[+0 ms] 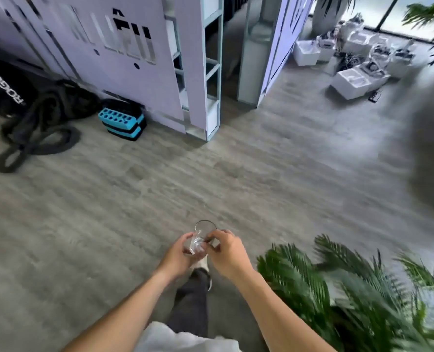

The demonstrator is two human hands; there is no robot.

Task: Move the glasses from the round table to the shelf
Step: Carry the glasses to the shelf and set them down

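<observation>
A clear drinking glass [202,231] is held upright in front of me, low in the middle of the view, over the grey wood floor. My left hand [179,252] wraps its lower part from the left. From the right, my right hand [227,252] pinches the side of the glass just below the rim. A narrow shelf unit with a pale blue frame [212,69] stands ahead at the end of a lilac partition wall. The round table is out of view. The picture is blurred by motion.
A green potted palm [350,295] crowds the lower right. At the far left lie a coiled black rope [38,128] and a teal and black block [122,120] by the wall. White boxes [353,82] are piled at the back right. My leg and shoe [198,280] show below the hands.
</observation>
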